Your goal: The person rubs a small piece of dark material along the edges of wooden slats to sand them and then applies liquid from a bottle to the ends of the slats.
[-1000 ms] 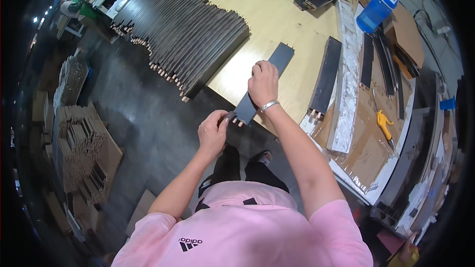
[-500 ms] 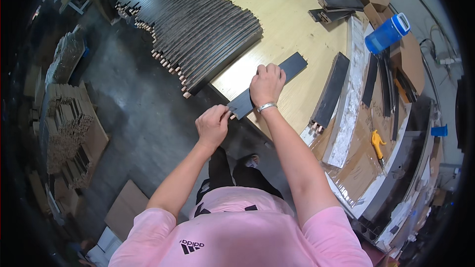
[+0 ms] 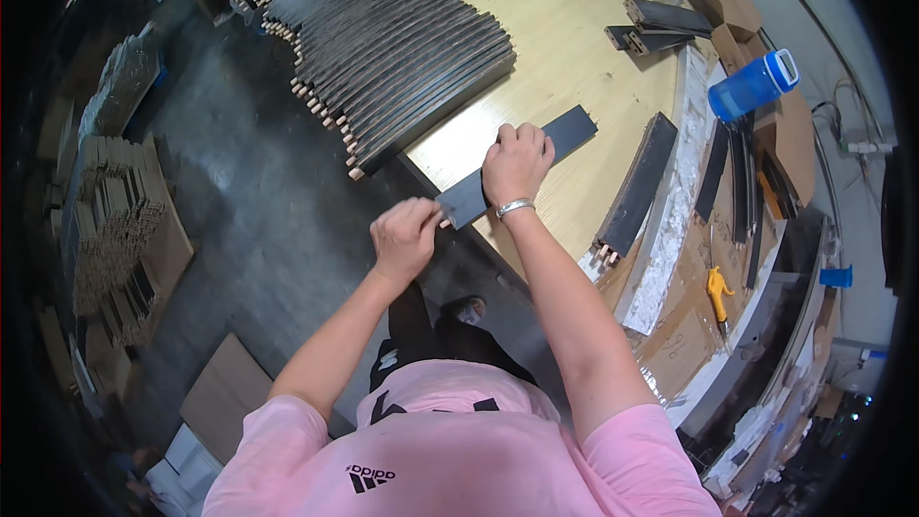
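A flat dark grey board (image 3: 572, 130) lies slanted over the near edge of the pale tabletop. My right hand (image 3: 517, 163) wraps over its middle, fingers curled down on the far edge. At the board's near left end, a short pale dowel (image 3: 444, 224) sticks out. My left hand (image 3: 404, 235) is closed in a pinch beside that end; what its fingertips hold, if anything, is hidden. To the left, a long row of similar dark boards (image 3: 402, 67) stands packed on edge, with pale dowels out of their near ends.
Another dark board with dowels (image 3: 637, 191) lies right of my right hand. Beyond it are a white foam strip (image 3: 661, 268), a yellow air blow gun (image 3: 718, 295) and a blue bottle (image 3: 751, 86). More dark boards (image 3: 661, 24) lie at the far right. Stacked boards (image 3: 120, 220) stand on the floor leftward.
My left hand has drawn slightly left, away from the board's end. My right hand stays on the board. The whole view has shifted a little.
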A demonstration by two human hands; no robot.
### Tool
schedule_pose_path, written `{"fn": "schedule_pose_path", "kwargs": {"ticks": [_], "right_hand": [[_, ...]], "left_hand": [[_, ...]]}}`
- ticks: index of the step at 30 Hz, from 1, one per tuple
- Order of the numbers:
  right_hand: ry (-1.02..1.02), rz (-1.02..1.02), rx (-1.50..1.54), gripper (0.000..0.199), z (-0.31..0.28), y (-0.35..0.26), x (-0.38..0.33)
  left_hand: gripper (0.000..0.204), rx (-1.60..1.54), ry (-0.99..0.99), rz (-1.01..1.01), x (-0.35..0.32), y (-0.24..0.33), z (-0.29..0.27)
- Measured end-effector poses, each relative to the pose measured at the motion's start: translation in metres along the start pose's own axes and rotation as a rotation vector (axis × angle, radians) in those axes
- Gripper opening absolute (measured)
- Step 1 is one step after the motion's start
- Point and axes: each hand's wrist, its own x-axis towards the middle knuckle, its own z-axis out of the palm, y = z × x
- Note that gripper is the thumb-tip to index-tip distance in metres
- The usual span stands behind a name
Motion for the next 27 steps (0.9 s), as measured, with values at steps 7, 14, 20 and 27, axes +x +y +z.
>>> {"fn": "schedule_pose_path", "kwargs": {"ticks": [7, 14, 20, 27], "right_hand": [[0.105, -0.047, 0.029, 0.01, 0.007, 0.005, -0.001], [0.102, -0.05, 0.017, 0.01, 0.008, 0.004, -0.001], [0.045, -0.031, 0.011, 0.011, 0.002, 0.0, 0.0], [0.01, -0.014, 0.001, 0.013, 0.003, 0.003, 0.0]], "left_hand": [[0.01, 0.001, -0.005, 0.036, -0.013, 0.003, -0.001], [0.007, 0.015, -0.047, 0.021, -0.015, -0.002, 0.0], [0.008, 0.044, -0.017, 0.096, 0.006, -0.006, -0.001], [0.009, 0.019, -0.042, 0.175, 0.004, -0.01, 0.0]]}}
